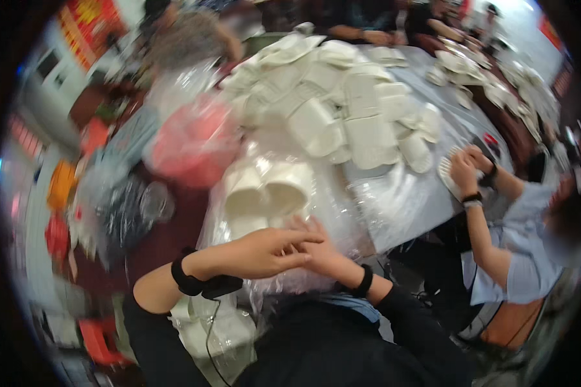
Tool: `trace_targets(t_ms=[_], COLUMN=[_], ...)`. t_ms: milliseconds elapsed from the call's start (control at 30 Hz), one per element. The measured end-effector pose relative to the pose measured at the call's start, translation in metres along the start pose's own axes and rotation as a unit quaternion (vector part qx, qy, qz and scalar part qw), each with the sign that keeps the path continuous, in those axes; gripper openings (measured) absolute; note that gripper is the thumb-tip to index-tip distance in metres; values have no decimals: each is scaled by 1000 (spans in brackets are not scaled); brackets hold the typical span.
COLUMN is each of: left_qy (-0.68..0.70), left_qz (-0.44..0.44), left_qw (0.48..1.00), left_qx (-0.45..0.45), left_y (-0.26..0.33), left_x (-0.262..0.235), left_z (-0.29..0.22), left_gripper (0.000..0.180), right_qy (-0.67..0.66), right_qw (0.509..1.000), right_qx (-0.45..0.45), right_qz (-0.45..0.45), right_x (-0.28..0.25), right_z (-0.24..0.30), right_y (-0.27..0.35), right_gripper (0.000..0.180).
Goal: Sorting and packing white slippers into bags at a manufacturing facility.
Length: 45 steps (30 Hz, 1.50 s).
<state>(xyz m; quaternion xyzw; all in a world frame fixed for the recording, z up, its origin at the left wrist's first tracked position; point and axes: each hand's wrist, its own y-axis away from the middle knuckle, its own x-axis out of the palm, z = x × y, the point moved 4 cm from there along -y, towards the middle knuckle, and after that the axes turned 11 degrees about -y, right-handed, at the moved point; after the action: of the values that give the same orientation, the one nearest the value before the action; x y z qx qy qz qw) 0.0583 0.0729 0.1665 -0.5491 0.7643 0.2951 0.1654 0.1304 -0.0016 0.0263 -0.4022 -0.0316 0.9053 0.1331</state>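
Observation:
A pair of cream slippers (266,190) lies just beyond my hands on clear plastic bags (332,200). My left hand (274,250) reaches across to the right, its fingers stretched out and apart, with nothing in it. It overlaps my right hand (319,248), whose fingers also look extended, though they are partly covered and blurred. Whether the two hands touch cannot be made out. Beyond the pair rises a large heap of cream slippers (329,97).
Left of the pair sits a pink bundle in clear plastic (197,138), with a dark plastic-wrapped bundle (122,209) beside it. At right, a co-worker (510,238) handles a white slipper (450,171). More people sit across the table. Wrapped pale items (216,332) lie below my left forearm.

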Motion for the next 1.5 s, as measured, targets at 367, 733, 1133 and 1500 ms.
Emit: trace_targets(t_ms=[367,733,1133,1500], left_qy=[503,514,571,729], left_qz=[-95,-82,-77,-417], left_qw=[832,828,813,541], left_qx=[-213,-210,-82,39], left_y=[106,118,129,134], left_x=[138,136,135,146], left_z=[64,66,72,50], left_gripper=[39,89,83,42], right_qy=[-189,-776,-896,-763], right_qw=[952,596,444,585], right_qx=[1,10,8,-124], right_qz=[-241,-206,-16,245], right_x=[-24,-47,-29,20], right_z=[16,30,77,91], right_y=[0,-8,-1,12], right_gripper=[16,27,25,36])
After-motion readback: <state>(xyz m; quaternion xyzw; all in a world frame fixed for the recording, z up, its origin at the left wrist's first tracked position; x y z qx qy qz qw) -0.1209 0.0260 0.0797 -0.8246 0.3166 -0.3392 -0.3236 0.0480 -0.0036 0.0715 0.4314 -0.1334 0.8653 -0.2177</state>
